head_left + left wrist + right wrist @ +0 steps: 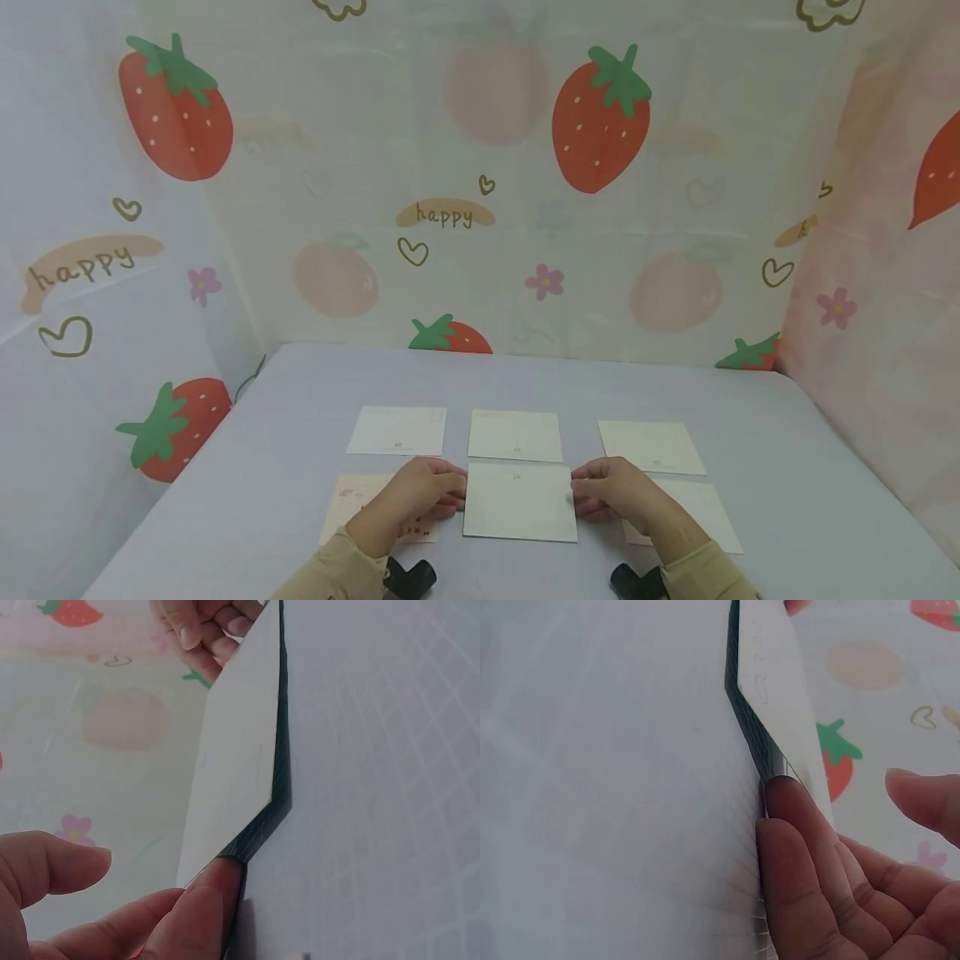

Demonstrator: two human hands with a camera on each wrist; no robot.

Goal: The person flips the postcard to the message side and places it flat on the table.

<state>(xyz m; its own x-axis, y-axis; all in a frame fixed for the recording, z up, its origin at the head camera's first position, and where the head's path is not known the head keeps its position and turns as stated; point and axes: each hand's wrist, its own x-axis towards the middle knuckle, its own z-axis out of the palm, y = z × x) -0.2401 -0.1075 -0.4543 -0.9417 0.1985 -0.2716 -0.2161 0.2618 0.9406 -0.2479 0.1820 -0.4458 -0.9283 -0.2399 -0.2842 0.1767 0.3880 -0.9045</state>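
A cream card (521,508) with a small printed mark near its far edge lies at the front middle of the table. Dark green shows below its rim in both wrist views; whether that is a stack or an underside I cannot tell. My left hand (420,496) touches the card's left edge with its fingertips, the thumb (75,862) held apart. On the opposite side, the fingertips of my right hand (622,496) meet the right edge, and that thumb (922,799) also stands away from the card.
Behind lie three pale cards: left (396,431), middle (515,435) and right (652,447). A peach card (347,497) with printed figures is partly under my left forearm; another cream card (708,517) lies beside my right. Strawberry-print curtains (450,283) enclose the white table (810,500).
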